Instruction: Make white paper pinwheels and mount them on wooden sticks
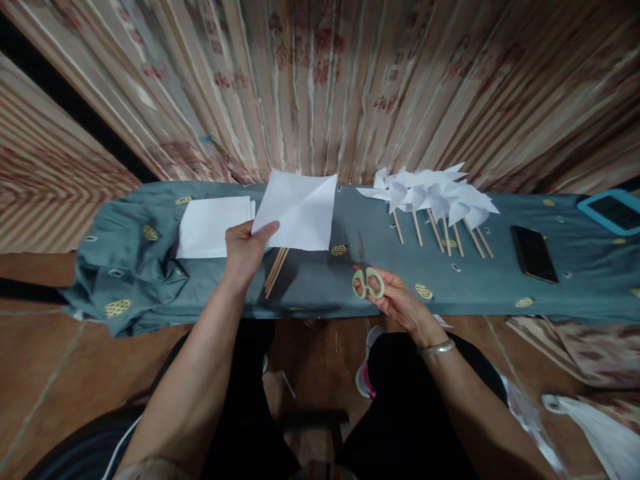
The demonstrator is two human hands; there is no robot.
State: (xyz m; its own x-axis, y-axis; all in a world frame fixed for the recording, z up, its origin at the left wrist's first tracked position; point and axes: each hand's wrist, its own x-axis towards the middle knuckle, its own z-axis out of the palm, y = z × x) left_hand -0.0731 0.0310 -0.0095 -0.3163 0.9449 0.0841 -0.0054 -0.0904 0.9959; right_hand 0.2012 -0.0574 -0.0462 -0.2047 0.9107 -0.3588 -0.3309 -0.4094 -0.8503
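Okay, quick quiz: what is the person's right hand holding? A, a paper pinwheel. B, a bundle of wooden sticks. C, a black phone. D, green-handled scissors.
D: the right hand grips the green-handled scissors over the cloth, while the black phone, pinwheels and wooden sticks lie untouched on the table.

one scissors point(367, 281), two phones point(534, 253) (maybe tablet)

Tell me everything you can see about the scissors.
The scissors are small, with pale green loop handles and thin dark blades pointing away from the person, apparently closed. The right hand grips them at the handles, just above the blue-grey tablecloth near its front edge. Whether the blades touch the cloth is unclear.
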